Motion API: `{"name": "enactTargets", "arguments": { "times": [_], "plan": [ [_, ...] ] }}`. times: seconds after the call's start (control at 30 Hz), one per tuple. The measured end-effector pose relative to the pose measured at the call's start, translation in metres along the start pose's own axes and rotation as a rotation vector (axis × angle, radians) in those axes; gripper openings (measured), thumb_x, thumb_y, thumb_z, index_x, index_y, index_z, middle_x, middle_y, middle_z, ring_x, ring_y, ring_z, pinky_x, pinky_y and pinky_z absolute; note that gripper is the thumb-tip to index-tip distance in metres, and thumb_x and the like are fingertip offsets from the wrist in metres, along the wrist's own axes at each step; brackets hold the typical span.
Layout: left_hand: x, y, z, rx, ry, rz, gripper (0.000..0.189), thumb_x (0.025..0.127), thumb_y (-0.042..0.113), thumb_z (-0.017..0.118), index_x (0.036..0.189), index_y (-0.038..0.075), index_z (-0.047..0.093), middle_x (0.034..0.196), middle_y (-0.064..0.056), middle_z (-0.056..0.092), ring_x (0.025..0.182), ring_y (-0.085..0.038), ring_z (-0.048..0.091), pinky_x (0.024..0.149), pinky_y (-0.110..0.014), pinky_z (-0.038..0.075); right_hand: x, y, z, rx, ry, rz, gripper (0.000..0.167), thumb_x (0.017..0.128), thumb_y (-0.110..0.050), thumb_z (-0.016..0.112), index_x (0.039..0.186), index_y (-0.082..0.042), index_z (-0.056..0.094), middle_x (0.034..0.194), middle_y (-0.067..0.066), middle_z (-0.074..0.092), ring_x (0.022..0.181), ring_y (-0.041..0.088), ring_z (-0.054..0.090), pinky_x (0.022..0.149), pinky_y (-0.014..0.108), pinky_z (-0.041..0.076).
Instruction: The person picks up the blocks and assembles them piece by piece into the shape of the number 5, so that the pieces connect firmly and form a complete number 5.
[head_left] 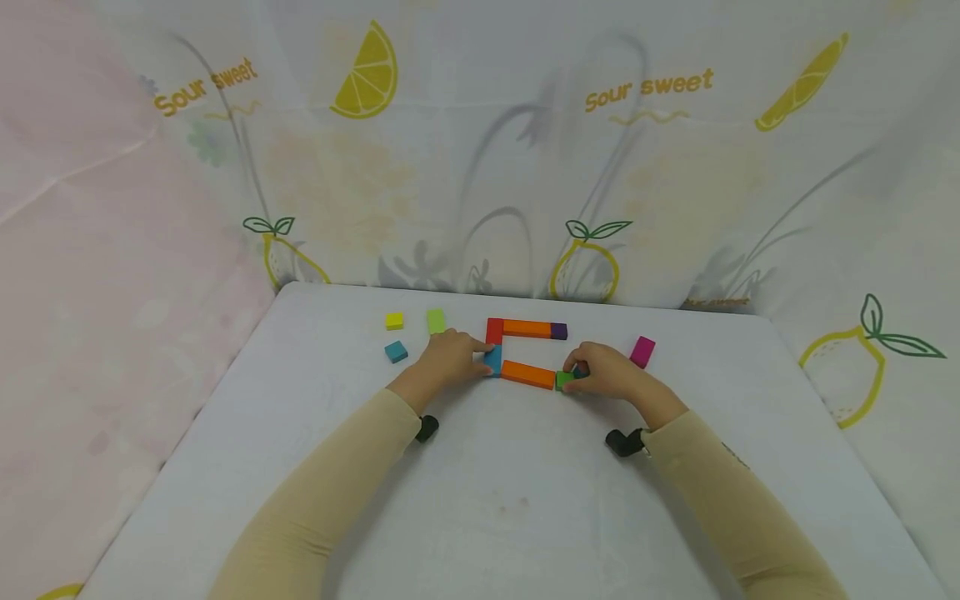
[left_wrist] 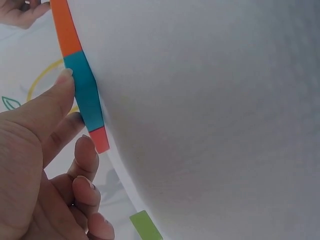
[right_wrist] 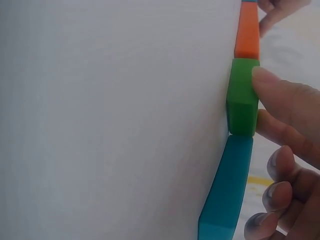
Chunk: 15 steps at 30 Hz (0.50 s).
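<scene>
Wooden blocks form an outline on the white table. My left hand pinches a blue block at its left side, with thumb and index finger on it in the left wrist view. My right hand pinches a green block at the near side; a second blue block lies beside it, partly hidden by that hand in the head view. An orange block lies between the held blocks. A red block adjoins the left blue one, and another orange block leads from it to a purple block.
Left of the outline lie a yellow block, a light green block and a loose blue block. A magenta block lies beyond my right hand. Behind the table hangs a lemon-printed cloth.
</scene>
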<state>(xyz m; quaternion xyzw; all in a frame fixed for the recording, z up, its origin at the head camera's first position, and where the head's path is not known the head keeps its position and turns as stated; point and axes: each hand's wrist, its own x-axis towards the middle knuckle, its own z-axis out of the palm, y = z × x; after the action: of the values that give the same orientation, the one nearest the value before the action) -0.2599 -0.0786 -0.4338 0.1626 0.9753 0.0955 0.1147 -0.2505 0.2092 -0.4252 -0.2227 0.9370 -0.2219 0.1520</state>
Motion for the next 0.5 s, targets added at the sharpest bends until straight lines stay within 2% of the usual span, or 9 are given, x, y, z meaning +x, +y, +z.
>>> {"name": "enactTargets", "arguments": {
  "times": [0.5],
  "plan": [
    [0.0034, -0.0014, 0.0022, -0.001, -0.003, -0.002, 0.052, 0.091, 0.048, 0.071, 0.139, 0.033, 0.060, 0.129, -0.005, 0.066, 0.106, -0.026, 0.053, 0.094, -0.042, 0.043, -0.0010, 0.0006, -0.0002, 0.007, 0.004, -0.009, 0.027, 0.085, -0.024, 0.082, 0.104, -0.007, 0.073, 0.088, 0.003, 0.058, 0.086, 0.021, 0.052, 0.079, 0.034, 0.047]
  ]
}}
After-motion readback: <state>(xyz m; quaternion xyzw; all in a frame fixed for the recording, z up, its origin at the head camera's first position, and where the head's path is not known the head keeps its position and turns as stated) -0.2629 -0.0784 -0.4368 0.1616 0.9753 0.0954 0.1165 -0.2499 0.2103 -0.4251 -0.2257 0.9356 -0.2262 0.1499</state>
